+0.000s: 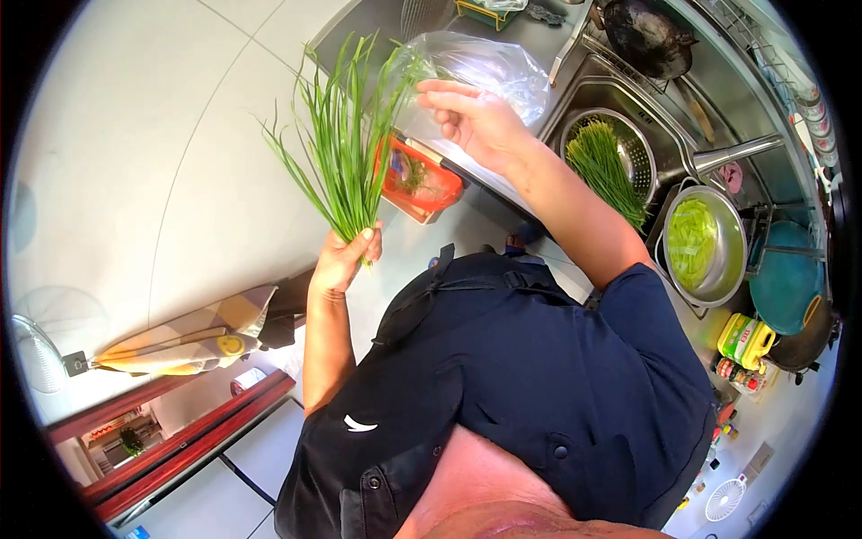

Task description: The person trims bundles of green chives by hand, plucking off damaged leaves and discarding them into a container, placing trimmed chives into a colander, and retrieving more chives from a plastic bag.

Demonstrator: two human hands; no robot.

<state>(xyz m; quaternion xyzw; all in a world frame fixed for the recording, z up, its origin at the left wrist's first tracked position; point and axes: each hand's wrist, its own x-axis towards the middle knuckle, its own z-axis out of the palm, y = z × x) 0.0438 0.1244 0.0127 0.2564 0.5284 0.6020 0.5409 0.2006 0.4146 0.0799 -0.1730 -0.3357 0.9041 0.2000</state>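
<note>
Clearly, a bunch of long green leaves (346, 148) stands upright in the left hand (352, 251).

Largest, the metal tabletop (382, 20) goes along the upper side, and the sink (620, 83) is set to the right in it. The bunch is held in the air, outside the edge of the tabletop, with its leaf tips spread upward. Near these tips, a clear plastic bag (503, 67) lies on the tabletop. In the sink sits a colander (641, 153) with thin green stalks (600, 162) that hang over its rim; just beside is a metal bowl (734, 247) with pale green pieces (691, 238). Under the tabletop edge is a red container (442, 187) with some green scraps. The left grip is narrow, closed around the lower stems; the right hand (476, 121) is raised near the bag, its grip loosely wide, some fingers bent.
</note>
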